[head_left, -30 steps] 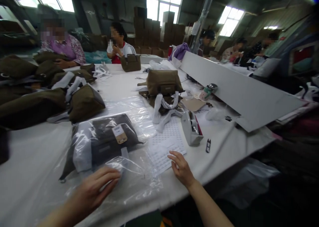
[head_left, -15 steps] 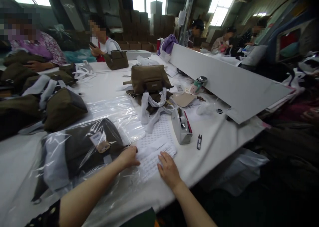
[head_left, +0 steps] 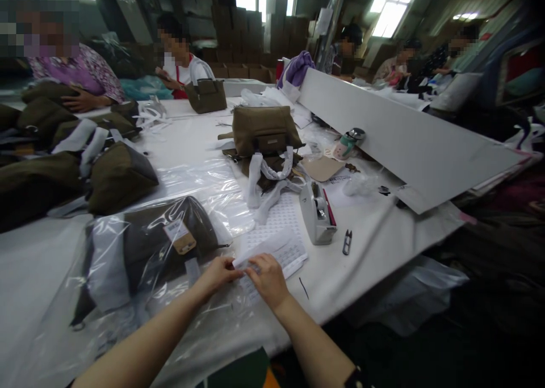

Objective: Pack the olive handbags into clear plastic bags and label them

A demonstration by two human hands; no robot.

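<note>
- Left hand (head_left: 219, 273) and right hand (head_left: 267, 277): fingertips pinched together on the near edge of a white label sheet (head_left: 276, 242), lifting it slightly off the table (head_left: 383, 234).
- Bagged dark handbag (head_left: 162, 246): just left of the hands, in clear plastic.
- Tape dispenser (head_left: 317, 215), thread snips (head_left: 347, 242): right of the sheet.
- Olive handbag (head_left: 264, 129): upright, farther back.
- White board (head_left: 395, 138): slanting along the right.

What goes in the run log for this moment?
left hand: on sticker sheet | right hand: on sheet edge | bagged brown bag: beside left hand
</note>
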